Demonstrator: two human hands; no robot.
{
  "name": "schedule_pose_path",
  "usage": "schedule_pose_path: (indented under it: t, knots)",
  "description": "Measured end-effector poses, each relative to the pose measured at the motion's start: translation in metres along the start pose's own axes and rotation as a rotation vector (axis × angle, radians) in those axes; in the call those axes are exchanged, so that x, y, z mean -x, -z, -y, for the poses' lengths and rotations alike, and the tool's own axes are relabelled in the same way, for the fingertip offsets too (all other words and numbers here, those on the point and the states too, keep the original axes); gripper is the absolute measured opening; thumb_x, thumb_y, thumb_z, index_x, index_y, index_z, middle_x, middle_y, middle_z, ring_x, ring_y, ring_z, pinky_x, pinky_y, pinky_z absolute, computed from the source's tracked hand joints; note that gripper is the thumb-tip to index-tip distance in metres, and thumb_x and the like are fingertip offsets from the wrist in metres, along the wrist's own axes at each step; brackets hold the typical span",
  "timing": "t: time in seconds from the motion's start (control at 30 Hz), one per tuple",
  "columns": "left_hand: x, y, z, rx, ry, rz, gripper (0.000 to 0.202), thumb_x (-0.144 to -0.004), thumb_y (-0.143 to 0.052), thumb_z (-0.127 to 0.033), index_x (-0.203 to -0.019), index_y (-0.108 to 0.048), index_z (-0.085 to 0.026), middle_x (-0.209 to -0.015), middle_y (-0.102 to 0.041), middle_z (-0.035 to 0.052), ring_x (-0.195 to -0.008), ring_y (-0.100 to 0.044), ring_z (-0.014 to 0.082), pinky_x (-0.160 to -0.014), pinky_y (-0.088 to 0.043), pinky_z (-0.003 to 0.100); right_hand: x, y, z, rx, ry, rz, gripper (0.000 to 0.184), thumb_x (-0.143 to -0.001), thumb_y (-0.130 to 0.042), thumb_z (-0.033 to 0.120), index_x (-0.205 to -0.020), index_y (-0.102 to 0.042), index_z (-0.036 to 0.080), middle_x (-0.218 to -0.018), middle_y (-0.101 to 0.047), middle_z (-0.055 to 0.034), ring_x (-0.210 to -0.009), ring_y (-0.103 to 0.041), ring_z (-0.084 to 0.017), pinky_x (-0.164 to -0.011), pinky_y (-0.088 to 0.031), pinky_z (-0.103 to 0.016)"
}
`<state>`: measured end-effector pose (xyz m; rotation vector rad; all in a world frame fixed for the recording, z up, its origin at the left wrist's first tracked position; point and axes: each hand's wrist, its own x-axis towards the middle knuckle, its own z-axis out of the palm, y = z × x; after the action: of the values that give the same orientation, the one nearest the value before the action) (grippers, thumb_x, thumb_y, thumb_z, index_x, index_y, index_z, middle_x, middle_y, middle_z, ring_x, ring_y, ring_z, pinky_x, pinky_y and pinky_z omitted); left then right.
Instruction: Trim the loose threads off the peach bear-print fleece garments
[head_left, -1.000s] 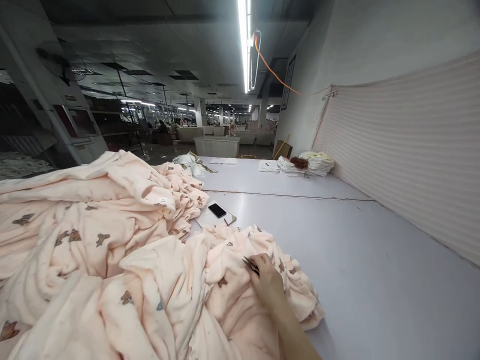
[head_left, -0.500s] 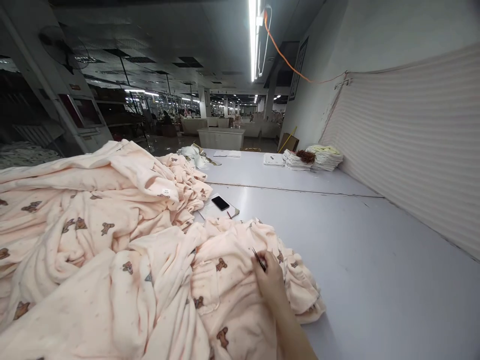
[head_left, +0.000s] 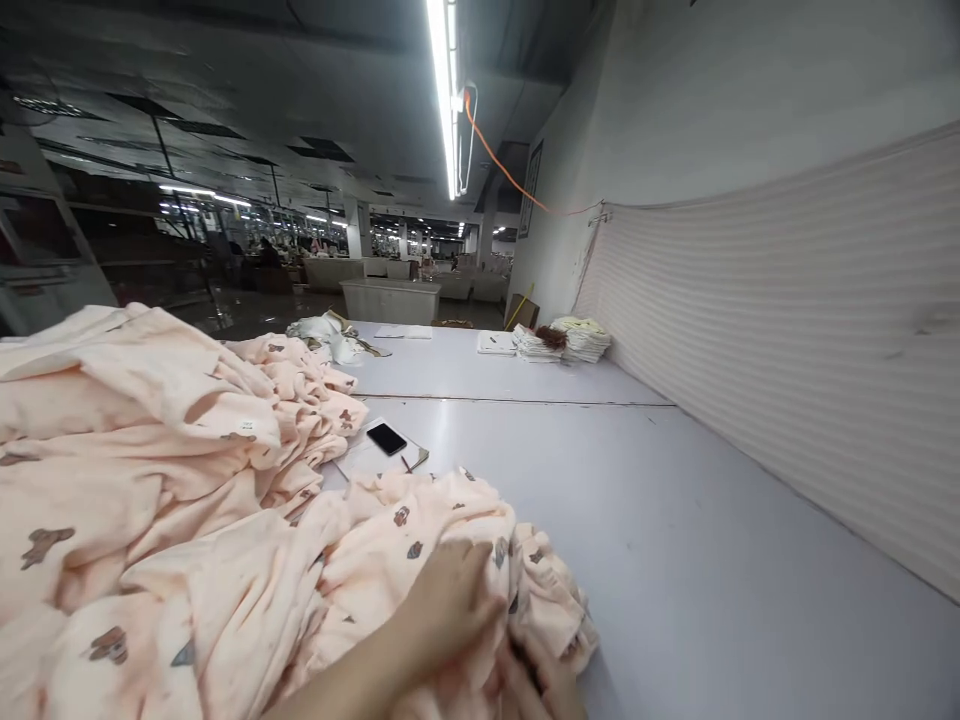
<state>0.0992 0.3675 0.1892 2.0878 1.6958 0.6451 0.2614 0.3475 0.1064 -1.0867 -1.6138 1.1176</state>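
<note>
A pale pink fleece garment printed with brown bears lies bunched on the table in front of me. My left hand reaches across it with fingers curled into the cloth near its right side. Just below and to the right, my right hand is partly smeared by motion at the bottom edge. A dark, slim tool, looking like small thread snips, shows between its fingers against the fabric. The tool's tip is hidden.
A large heap of the same fleece covers the left side. A phone lies on papers beyond the garment. Folded white stacks stand at the far end of the pale table. Striped cloth hangs along the right wall.
My left hand has come into view and onto the garment. My right hand, with the dark tool, has moved down towards the bottom edge. The view has swung to the right.
</note>
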Motion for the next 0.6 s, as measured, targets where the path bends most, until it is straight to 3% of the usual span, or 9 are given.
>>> schedule_pose_path:
  t: [0.07,0.13,0.3,0.37,0.43,0.5,0.6]
  knots:
    - [0.009,-0.021,-0.001,-0.035,-0.013,0.037,0.038,-0.076,-0.054,-0.024,-0.112,-0.059,-0.02,-0.101,-0.063,0.0117,-0.094,-0.056,0.0297,-0.084,-0.043,0.044,-0.022,0.019,0.0,-0.03,-0.084,-0.222,0.031,-0.084,-0.053,0.051,-0.085,-0.064,0.022,-0.08,-0.07,-0.0027,-0.083,-0.062,-0.021,-0.075,-0.046,-0.025]
    - [0.02,-0.031,-0.003,-0.095,-0.025,0.093,0.038,-0.076,-0.052,-0.024,-0.114,-0.058,-0.022,-0.102,-0.063,0.0118,-0.091,-0.057,0.03,-0.081,-0.042,0.045,-0.046,0.032,-0.001,-0.064,-0.174,-0.329,0.03,-0.08,-0.059,0.051,-0.087,-0.063,0.022,-0.088,-0.07,-0.0038,-0.09,-0.061,-0.023,-0.079,-0.046,-0.028]
    - [0.029,-0.028,-0.009,-0.124,-0.032,0.219,0.048,-0.075,-0.054,-0.028,-0.123,-0.055,-0.019,-0.107,-0.063,0.0153,-0.093,-0.059,0.0349,-0.081,-0.043,0.049,-0.086,0.026,-0.002,-0.281,-0.196,-0.262,0.032,-0.069,-0.071,0.041,-0.091,-0.064,0.018,-0.083,-0.067,-0.0015,-0.082,-0.061,-0.019,-0.072,-0.047,-0.025]
    - [0.028,-0.023,-0.008,-0.024,-0.007,0.145,0.051,-0.075,-0.056,-0.029,-0.125,-0.052,-0.019,-0.114,-0.059,0.0155,-0.095,-0.06,0.0324,-0.082,-0.046,0.045,-0.086,0.016,0.003,-0.408,-0.212,-0.208,0.031,-0.07,-0.07,0.04,-0.091,-0.062,0.018,-0.068,-0.06,0.0034,-0.059,-0.055,-0.012,-0.054,-0.045,-0.021]
    - [0.028,-0.021,-0.004,0.085,-0.015,0.016,0.05,-0.078,-0.057,-0.034,-0.125,-0.05,-0.019,-0.121,-0.054,0.0157,-0.105,-0.057,0.0308,-0.088,-0.045,0.041,-0.078,0.011,0.01,-0.535,-0.244,-0.154,0.033,-0.073,-0.068,0.041,-0.095,-0.058,0.019,-0.054,-0.048,0.0097,-0.039,-0.035,-0.005,-0.039,-0.032,-0.017]
    - [0.031,-0.022,-0.002,0.18,-0.02,-0.133,0.052,-0.079,-0.057,-0.041,-0.125,-0.048,-0.018,-0.127,-0.051,0.0165,-0.117,-0.048,0.0325,-0.098,-0.039,0.043,-0.067,0.008,0.017,-0.644,-0.278,-0.103,0.035,-0.074,-0.068,0.041,-0.099,-0.054,0.02,-0.048,-0.039,0.0134,-0.035,-0.019,-0.002,-0.034,-0.021,-0.015]
    - [0.036,-0.032,-0.003,0.329,0.075,-0.227,0.068,-0.07,-0.066,-0.046,-0.128,-0.044,-0.018,-0.13,-0.052,0.0179,-0.121,-0.045,0.037,-0.1,-0.035,0.048,-0.052,0.008,0.027,-0.769,-0.316,-0.055,0.039,-0.072,-0.071,0.042,-0.098,-0.053,0.02,-0.046,-0.035,0.0149,-0.035,-0.014,-0.001,-0.034,-0.019,-0.014]
